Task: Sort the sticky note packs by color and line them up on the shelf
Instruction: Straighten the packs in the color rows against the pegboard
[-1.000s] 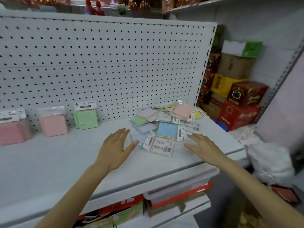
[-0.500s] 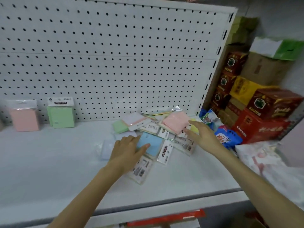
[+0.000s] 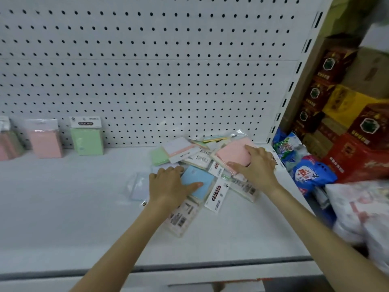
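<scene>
Left hand (image 3: 168, 186): your thumb lies across the blue sticky note pack (image 3: 200, 174), fingers curled at its far edge.
Right hand (image 3: 256, 165): your thumb and fingers clasp the pink sticky note pack (image 3: 230, 153).
Both packs: clear-wrapped pastel squares atop the jumbled pile (image 3: 195, 159), right side of the shelf (image 3: 63, 207).

White pegboard (image 3: 147, 70) with a grid of black holes, plain white shelf (image 3: 63, 207) on my feed. Dead centre there's a sky-blue pack (image 3: 197, 182), a pale pink pack (image 3: 231, 153) at its 1 o'clock, and a mint pack (image 3: 159, 155) at 11. Out at 9 o'clock: standing pink pack (image 3: 45, 141), standing green pack (image 3: 87, 141). Red boxes (image 3: 353, 159) and a yellow box (image 3: 345, 104) at 3.
</scene>
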`<action>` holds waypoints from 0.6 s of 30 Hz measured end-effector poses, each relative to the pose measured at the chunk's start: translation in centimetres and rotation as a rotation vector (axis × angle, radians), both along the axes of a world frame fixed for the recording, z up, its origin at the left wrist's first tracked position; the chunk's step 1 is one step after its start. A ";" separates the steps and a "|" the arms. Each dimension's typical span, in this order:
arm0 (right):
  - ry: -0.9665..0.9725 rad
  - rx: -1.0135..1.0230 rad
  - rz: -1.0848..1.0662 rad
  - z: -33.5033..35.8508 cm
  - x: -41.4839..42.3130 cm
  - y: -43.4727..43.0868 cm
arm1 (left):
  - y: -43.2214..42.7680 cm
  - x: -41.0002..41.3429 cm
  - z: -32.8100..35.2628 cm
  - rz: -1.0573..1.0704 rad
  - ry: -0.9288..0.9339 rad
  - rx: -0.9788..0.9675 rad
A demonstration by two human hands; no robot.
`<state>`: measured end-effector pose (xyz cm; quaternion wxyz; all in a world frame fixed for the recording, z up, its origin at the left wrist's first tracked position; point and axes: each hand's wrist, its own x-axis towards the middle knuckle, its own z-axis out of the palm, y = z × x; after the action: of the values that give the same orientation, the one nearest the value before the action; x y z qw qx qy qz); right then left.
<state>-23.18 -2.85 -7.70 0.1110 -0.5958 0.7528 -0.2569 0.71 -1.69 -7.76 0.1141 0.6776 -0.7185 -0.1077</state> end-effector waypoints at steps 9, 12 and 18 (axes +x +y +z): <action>-0.190 -0.042 -0.122 0.0 -0.3 0.8 | 0.5 0.0 0.8 -0.010 0.167 -0.019; -0.269 -0.098 -0.134 1.0 -0.7 1.6 | 0.9 0.4 2.1 -0.058 0.314 0.043; -0.592 -0.184 -0.114 3.1 -0.2 4.0 | 2.6 2.3 4.6 -0.090 0.436 -0.100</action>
<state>-23.42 1.19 -4.56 0.2565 -0.4597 0.6935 -0.4918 3.03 0.87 -3.14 0.2950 0.5990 -0.7110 -0.2207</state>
